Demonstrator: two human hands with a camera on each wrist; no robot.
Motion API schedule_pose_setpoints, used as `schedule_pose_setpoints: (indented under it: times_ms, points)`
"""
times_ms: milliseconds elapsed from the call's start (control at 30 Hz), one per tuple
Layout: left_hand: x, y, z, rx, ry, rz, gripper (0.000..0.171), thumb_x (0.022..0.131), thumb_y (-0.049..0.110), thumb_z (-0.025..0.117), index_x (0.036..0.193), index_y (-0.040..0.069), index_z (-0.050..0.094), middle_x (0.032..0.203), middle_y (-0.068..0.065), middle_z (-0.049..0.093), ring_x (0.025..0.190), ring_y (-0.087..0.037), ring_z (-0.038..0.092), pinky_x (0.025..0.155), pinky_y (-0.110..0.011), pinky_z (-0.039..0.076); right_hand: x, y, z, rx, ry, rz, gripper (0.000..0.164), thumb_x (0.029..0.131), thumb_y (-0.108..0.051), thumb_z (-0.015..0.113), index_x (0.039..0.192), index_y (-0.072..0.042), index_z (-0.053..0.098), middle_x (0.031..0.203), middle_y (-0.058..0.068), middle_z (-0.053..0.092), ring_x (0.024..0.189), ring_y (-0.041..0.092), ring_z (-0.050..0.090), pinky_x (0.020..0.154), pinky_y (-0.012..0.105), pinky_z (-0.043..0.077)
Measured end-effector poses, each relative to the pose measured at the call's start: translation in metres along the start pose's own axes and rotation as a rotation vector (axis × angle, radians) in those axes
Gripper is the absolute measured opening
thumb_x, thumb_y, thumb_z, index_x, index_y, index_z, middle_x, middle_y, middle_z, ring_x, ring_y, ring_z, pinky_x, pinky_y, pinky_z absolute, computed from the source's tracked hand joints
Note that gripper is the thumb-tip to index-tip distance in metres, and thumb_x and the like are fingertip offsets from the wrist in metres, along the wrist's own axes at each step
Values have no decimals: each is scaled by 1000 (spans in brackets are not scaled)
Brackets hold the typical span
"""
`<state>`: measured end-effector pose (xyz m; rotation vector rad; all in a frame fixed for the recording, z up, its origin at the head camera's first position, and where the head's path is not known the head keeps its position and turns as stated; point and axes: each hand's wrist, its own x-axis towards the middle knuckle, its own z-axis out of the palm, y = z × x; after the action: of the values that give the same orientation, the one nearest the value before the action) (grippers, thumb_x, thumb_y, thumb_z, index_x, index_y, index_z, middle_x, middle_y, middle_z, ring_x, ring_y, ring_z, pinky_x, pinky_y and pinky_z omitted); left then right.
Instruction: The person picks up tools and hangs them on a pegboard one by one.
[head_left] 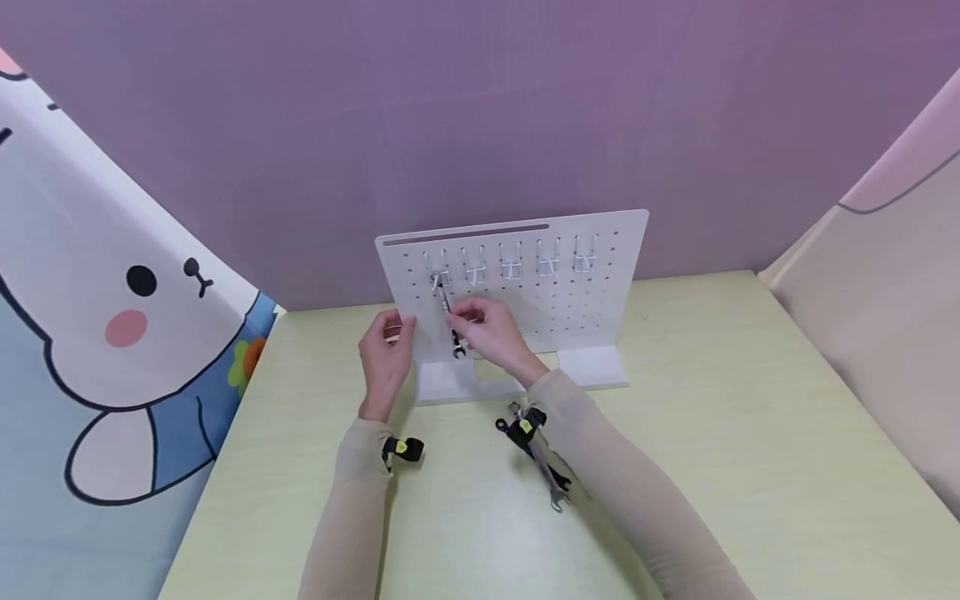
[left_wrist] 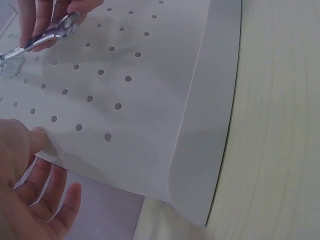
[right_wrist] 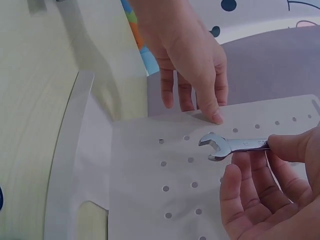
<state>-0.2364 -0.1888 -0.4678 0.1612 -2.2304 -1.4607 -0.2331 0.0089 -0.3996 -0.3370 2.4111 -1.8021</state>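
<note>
My right hand (head_left: 495, 332) pinches a silver combination wrench (right_wrist: 240, 145) between thumb and fingers, in front of a white pegboard (head_left: 525, 329). The wrench hangs nearly upright, open jaw down, its upper end right at the leftmost wire hook (head_left: 438, 276). In the left wrist view the shiny wrench (left_wrist: 55, 34) slants from the fingers towards that hook. At the board's left edge is my left hand (head_left: 386, 357). Its thumb (right_wrist: 212, 112) presses the front face while the other fingers reach behind the edge.
Several more wire hooks (head_left: 512, 265) line the board's upper part to the right. On the table (head_left: 712, 400) below the right wrist lie a silver wrench (head_left: 553, 492) and a black wrench (head_left: 503, 426), crossing. A purple backdrop (head_left: 487, 125) stands behind the board.
</note>
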Motion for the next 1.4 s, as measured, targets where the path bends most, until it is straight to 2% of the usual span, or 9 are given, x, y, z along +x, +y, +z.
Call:
schedule_pose_setpoints:
  times_ms: [200,333,500,767,967,1100,1300,1400]
  points:
    - [-1,0,0,-16,3,17,26,103,21,72,119,1,72,113,-21,75,101,-34,72,75,-14,51,5,2,5,-71,34,-51,20,103,-18,71,116,-4,75,106,11,77,89,19,68,72,23,57]
    - [0,1,-1,-12,5,25,26,103,21,72,119,1,72,112,-21,75,100,-33,72,75,-14,51,7,4,8,-133,59,-116,18,102,-16,71,114,-3,75,108,11,78,93,22,70,82,27,58]
    - [0,3,-1,-7,3,28,26,103,21,72,119,1,73,112,-20,76,100,-32,73,76,-18,53,10,7,10,-142,74,-145,18,103,-16,70,115,-3,74,109,11,77,94,24,71,87,32,60]
    - [0,1,2,1,4,22,25,102,21,73,118,1,72,112,-20,76,100,-33,73,76,-21,54,16,18,13,-174,93,-215,20,101,-15,72,117,-3,74,107,10,77,89,21,69,82,29,58]
    - [-2,1,3,17,-6,29,27,102,23,73,118,2,72,112,-19,76,99,-33,74,76,-23,55,17,29,16,-199,170,-236,20,100,-18,75,116,-8,78,103,4,79,83,14,66,75,24,55]
    - [-1,2,0,21,5,36,26,102,24,74,118,2,73,111,-19,76,99,-33,74,77,-25,55,19,30,18,-235,197,-277,20,99,-19,76,116,-8,79,104,5,81,79,14,69,72,23,57]
    - [0,1,-3,24,7,42,26,102,24,74,117,2,73,109,-19,76,99,-33,75,75,-17,53,19,25,21,-291,202,-273,20,99,-20,77,116,-9,79,107,5,82,78,15,72,71,23,58]
    - [-1,1,-3,23,8,43,26,102,23,73,117,2,73,109,-19,76,98,-34,75,75,-17,52,18,27,22,-304,216,-273,19,98,-20,77,114,-10,80,106,4,82,77,15,73,70,23,58]
